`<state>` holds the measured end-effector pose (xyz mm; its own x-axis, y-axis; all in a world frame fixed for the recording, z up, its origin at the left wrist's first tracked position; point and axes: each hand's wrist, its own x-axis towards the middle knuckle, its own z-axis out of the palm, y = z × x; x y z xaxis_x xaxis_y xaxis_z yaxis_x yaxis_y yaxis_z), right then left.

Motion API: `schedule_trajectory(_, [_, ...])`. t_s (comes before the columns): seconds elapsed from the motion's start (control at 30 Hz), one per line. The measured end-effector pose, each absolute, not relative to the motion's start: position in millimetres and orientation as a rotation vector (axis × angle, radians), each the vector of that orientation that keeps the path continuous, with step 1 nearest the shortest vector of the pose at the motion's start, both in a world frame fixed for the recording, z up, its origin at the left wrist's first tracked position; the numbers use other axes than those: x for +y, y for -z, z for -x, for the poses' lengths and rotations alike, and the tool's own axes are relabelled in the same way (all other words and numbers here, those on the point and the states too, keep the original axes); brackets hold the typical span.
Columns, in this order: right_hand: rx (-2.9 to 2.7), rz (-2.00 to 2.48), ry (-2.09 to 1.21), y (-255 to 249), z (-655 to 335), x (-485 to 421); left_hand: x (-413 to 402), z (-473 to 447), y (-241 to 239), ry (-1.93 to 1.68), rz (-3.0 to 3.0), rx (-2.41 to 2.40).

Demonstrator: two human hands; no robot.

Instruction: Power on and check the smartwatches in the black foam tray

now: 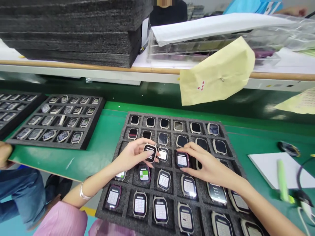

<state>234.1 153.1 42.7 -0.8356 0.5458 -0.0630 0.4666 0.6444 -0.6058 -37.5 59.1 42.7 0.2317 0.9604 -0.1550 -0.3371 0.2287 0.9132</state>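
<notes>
Head camera: holding a pale-cased watch [150, 153] in the left hand [136, 153], pinched just above the foam tray [125, 220], screen lit. Gripping a purple-rimmed watch [182, 159] by its edges with the right hand [206, 160], down at tray level; hard to tell whether resting on foam or slightly lifted. Working over a green table [105, 127], with a second tray [88, 137] off to the left.

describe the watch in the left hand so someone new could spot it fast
Find the dark foam tray at the centre, on the green workbench. Over its middle, the left hand holds a pale-cased smartwatch. Its dark screen shows light text, unlike the white-lit watch just right of it.
</notes>
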Motion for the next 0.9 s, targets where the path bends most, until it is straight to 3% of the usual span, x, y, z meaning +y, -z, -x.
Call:
schedule_trajectory(0.2, [-2.852, 0.778, -0.731, -45, -248, 154, 56, 41, -44, -1.082, -0.903, 0.865])
schedule_trajectory(0.4, [-2.859, 1.077, -0.324, -40, -286, 155, 51, 47, -44, -1.063, -0.92, 0.872])
schedule_trajectory(0.9, [-2.353, 1.368, -0.621, -18, -287, 132, 41, 67, -31, -0.955, -1.244, 1.23])
